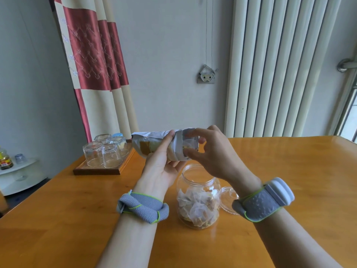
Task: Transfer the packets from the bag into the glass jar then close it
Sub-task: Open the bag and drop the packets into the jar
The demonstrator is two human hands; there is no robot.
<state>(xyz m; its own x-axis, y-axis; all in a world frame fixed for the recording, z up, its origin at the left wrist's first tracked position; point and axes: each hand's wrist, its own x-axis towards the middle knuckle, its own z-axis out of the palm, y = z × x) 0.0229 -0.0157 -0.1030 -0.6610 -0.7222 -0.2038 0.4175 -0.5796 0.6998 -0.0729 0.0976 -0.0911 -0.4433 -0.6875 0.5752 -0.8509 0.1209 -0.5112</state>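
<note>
Clear jar (198,198) of packets (195,207) below a sideways bag (154,146), left hand (164,163) gripping it; right hand (210,153) fingers curled, seemingly inside its mouth.

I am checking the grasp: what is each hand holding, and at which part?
The left hand grips the bag around its middle. The right hand has its fingers at the bag's open end; whether they pinch anything cannot be told.

My left hand (162,161) holds the bag (160,145) sideways above the table (289,190), its mouth pointing right at my right hand (214,155), whose fingers sit right at that opening. Below and between my wrists stands the jar (198,196) with packets (197,206) inside, its lid (228,200) just right of it. Far left, a tray (100,169) carries upturned glasses (104,151).
</note>
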